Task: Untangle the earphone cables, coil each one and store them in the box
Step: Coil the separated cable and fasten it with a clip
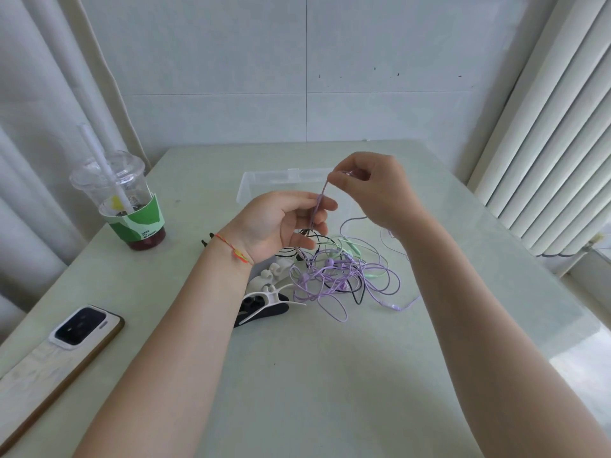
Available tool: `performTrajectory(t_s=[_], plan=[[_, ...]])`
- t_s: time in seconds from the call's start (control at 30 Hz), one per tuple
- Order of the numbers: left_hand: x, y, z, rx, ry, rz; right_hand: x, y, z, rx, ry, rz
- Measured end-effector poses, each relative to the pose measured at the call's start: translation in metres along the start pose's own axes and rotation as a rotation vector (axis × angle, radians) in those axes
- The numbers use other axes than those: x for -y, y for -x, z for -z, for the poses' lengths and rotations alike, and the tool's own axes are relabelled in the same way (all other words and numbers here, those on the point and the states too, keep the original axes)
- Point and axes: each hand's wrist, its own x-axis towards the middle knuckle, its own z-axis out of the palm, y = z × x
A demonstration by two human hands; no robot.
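Note:
A tangle of purple [344, 279], mint green [355, 249] and black [310, 241] earphone cables lies mid-table. My right hand [377, 190] pinches a strand of the purple cable [322, 196] and holds it taut above the pile. My left hand [284, 223] is palm up below, its fingers curled around the same strand. A clear plastic box [264, 180] stands behind both hands, partly hidden by them.
White and black cable clips [267, 292] lie left of the tangle. A plastic cup [122, 200] with a straw and green sleeve stands at the far left. A phone [82, 328] lies face down near the left edge. Curtains hang on both sides.

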Motion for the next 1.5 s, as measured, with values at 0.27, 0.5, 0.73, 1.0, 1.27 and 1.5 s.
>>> performTrajectory(t_s=[0.27,0.5,0.73,1.0,1.27,1.5], plan=[[-0.007,0.002,-0.002,0.031,0.349,-0.073,-0.001,0.004,-0.009,0.205,0.109,-0.015],[-0.002,-0.004,0.003,-0.111,0.427,-0.188,0.006,0.010,-0.014,0.457,0.290,-0.014],[0.003,-0.007,0.007,-0.219,0.234,-0.197,0.012,0.015,-0.008,0.578,0.271,-0.032],[0.007,-0.007,0.005,-0.247,-0.106,-0.032,0.012,0.006,0.004,0.218,0.207,0.037],[0.000,-0.002,-0.002,-0.027,0.050,0.084,0.001,0.001,0.000,0.077,0.162,0.065],[-0.005,0.000,-0.006,-0.006,0.462,-0.105,0.001,0.007,-0.012,0.290,0.192,-0.007]])
